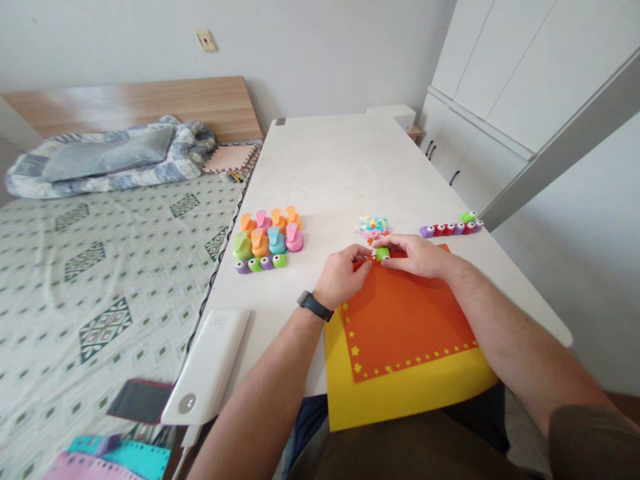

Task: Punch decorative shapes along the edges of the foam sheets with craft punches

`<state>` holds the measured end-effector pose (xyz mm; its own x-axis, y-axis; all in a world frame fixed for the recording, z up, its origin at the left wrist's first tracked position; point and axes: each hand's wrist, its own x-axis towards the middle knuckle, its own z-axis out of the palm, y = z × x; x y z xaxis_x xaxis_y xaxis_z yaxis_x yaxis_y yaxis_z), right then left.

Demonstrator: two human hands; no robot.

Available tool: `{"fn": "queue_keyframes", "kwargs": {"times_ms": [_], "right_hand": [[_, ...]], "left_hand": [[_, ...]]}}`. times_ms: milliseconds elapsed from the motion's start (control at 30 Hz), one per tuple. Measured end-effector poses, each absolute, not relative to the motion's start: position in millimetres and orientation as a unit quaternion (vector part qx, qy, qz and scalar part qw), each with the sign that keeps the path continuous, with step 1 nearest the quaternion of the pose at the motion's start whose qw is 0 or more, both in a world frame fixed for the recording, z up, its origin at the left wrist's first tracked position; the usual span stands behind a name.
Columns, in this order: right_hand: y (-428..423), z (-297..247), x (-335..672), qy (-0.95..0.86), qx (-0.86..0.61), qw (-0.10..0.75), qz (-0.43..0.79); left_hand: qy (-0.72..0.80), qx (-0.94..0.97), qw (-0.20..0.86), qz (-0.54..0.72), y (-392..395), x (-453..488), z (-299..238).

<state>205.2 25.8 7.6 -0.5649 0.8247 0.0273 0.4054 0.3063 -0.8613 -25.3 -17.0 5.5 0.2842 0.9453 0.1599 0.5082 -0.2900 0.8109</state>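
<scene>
My right hand (419, 256) grips a small green craft punch (383, 255) at the far edge of an orange sheet of paper (400, 313). Beside it, my left hand (345, 273), with a dark watch on the wrist, pinches the sheet's far left part. Small shapes are cut along the sheet's left and near edges, and yellow shows through them. Beneath lies a larger yellow sheet (400, 397), which hangs past the table's near edge. Just beyond my fingers is a pile of coloured paper cut-outs (374, 225). My fingers partly cover the punch.
Larger coloured punches (260, 241) and several small ones (261, 264) stand at left on the white table (335, 160). More small punches (453, 229) form a row at right. A white power bank-like device (213, 367) with a cable lies near left, by a phone (140, 400).
</scene>
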Motion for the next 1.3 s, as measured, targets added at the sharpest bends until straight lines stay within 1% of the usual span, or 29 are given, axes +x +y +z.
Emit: {"fn": "queue_keyframes", "kwargs": {"times_ms": [567, 867, 1300], "right_hand": [[25.3, 7.3, 205.4, -0.776, -0.397, 0.24, 0.427], [25.3, 12.1, 205.0, -0.785, -0.385, 0.217, 0.433], [26.0, 8.0, 203.7, -0.769, -0.386, 0.23, 0.455]], "left_hand": [[0.488, 0.733, 0.334, 0.336, -15.8, -25.7, 1.4], [0.492, 0.736, 0.323, 0.334, -17.7, -26.7, 3.3], [0.495, 0.737, 0.321, 0.329, -18.1, -26.0, 4.6]]}}
